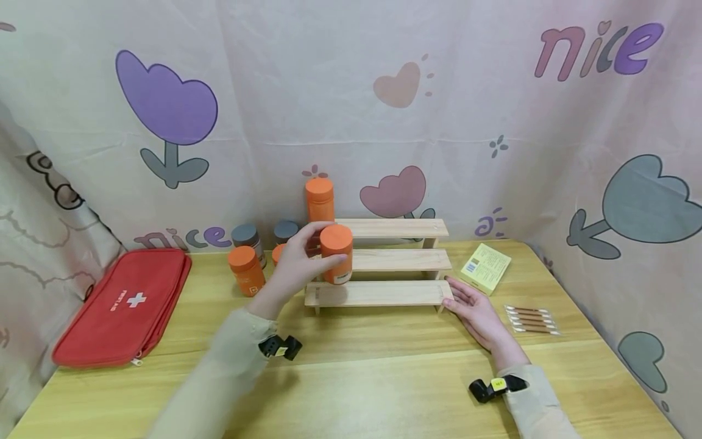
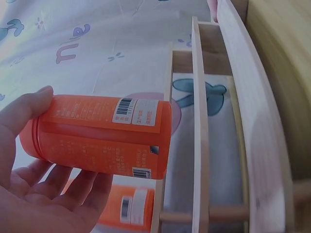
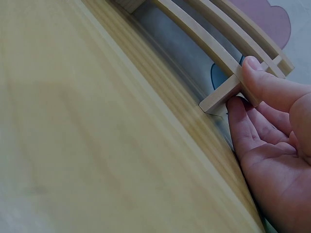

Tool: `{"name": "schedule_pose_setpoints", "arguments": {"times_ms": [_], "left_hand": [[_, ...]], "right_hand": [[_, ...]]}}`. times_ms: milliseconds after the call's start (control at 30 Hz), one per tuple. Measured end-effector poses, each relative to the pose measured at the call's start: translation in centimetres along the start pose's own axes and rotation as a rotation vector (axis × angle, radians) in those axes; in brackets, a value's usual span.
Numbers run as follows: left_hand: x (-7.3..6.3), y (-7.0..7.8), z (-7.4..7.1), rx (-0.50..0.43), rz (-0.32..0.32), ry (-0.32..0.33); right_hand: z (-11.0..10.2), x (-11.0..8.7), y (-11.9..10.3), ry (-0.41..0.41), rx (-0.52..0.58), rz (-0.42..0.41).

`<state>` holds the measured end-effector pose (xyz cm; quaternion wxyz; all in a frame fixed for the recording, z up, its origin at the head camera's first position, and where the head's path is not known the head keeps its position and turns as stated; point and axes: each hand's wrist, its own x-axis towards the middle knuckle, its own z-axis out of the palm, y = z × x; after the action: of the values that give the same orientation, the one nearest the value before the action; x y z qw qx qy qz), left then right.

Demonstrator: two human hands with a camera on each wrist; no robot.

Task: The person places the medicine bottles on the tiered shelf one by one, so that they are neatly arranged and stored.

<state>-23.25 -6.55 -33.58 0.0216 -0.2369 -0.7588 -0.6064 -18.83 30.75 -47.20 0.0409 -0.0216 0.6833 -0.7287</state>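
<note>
My left hand (image 1: 296,261) grips an orange bottle (image 1: 337,253) with thumb and fingers around it, in front of a three-step wooden rack (image 1: 378,294). In the left wrist view that bottle (image 2: 97,131) shows white barcode labels. Another orange bottle (image 1: 320,200) stands on the left end of the rack's top step. My right hand (image 1: 477,314) holds the right end of the lowest step. In the right wrist view the thumb (image 3: 272,87) lies over the wood and the fingers are beneath it. The rack's left end is partly hidden behind my left hand.
Left of the rack stand an orange bottle (image 1: 245,271) and grey-lidded bottles (image 1: 247,236), some partly hidden. A red first-aid pouch (image 1: 123,305) lies at the far left. A pale yellow box (image 1: 486,268) and a packet of cotton swabs (image 1: 532,320) lie at the right.
</note>
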Motion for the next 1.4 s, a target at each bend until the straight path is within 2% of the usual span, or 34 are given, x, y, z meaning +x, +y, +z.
{"name": "schedule_pose_setpoints", "arguments": {"times_ms": [200,400,667,833,1133,1400], "left_hand": [[2.5,0.6,2.0,-0.028,0.02,0.037],[4.7,1.0,3.6,-0.014,0.052,0.081],[7.5,0.8,5.4,-0.057,0.02,0.113],[9.1,0.5,6.2,-0.051,0.01,0.154],[10.6,-0.2,6.8,-0.034,-0.002,0.195],[11.2,-0.6,7.2,-0.024,-0.027,0.18]], "right_hand": [[0.0,-0.1,0.1,0.008,-0.003,0.002],[0.1,-0.2,0.2,0.004,0.0,0.0],[0.0,-0.3,0.2,0.008,0.005,0.0],[0.0,-0.2,0.2,0.001,0.005,0.0],[0.1,-0.2,0.0,-0.002,0.002,0.002],[0.1,-0.1,-0.1,-0.002,0.003,-0.008]]}}
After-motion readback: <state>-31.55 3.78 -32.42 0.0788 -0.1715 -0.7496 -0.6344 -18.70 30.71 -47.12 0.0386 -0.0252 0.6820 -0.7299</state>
